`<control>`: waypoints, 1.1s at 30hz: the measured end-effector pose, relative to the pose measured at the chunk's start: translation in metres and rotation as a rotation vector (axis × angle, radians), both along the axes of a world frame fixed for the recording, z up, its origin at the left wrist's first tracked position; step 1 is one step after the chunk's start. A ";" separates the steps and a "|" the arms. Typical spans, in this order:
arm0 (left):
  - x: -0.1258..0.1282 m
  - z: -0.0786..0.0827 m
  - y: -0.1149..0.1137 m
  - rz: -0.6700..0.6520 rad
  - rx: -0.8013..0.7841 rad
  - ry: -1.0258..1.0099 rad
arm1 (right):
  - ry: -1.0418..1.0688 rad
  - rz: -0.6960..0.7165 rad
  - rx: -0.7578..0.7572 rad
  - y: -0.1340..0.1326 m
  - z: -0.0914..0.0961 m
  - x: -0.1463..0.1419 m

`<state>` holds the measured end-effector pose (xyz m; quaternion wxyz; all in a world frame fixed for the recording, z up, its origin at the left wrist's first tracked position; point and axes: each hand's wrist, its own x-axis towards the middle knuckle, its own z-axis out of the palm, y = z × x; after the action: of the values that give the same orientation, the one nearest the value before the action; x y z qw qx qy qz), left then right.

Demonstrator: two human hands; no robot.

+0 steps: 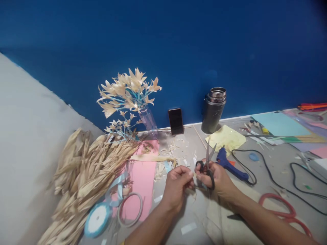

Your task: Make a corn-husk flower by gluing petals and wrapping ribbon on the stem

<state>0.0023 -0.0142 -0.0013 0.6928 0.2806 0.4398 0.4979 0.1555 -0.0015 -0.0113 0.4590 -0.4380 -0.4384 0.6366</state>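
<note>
My right hand (218,178) is closed around small black-handled scissors (209,154), whose blades point up, slightly parted. My left hand (176,185) pinches thumb against fingers close beside it; whatever it holds is too small and hidden to name. A pale scrap (192,193) shows just below the fingertips. Left of my left hand, a strip of dried husk (150,158) lies across pink paper (144,177). Just right of the scissors a blue glue gun (231,166) rests on the table.
Dried corn husks (89,170) are heaped at left, near a blue ribbon spool (97,219) and a wire ring (130,209). Husk flowers (130,86) stand in a vase (148,119). A phone (175,121) and flask (214,110) stand behind. Red-handled scissors (278,205) lie right.
</note>
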 end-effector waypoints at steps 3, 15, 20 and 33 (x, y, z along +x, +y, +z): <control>0.001 -0.001 -0.001 0.007 -0.025 -0.081 | -0.017 -0.059 0.013 0.000 0.001 0.000; 0.010 -0.011 -0.008 0.065 0.038 -0.020 | 0.020 -0.053 -0.006 0.000 -0.006 -0.003; 0.011 -0.010 -0.006 0.103 0.042 -0.012 | 0.021 -0.032 -0.055 -0.003 0.001 -0.007; -0.010 0.004 0.003 0.156 0.169 0.165 | -0.157 0.443 -0.100 -0.009 -0.005 -0.008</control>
<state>-0.0072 -0.0110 0.0027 0.5874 0.3428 0.4724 0.5606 0.1472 -0.0101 -0.0160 0.2501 -0.4016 -0.5260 0.7067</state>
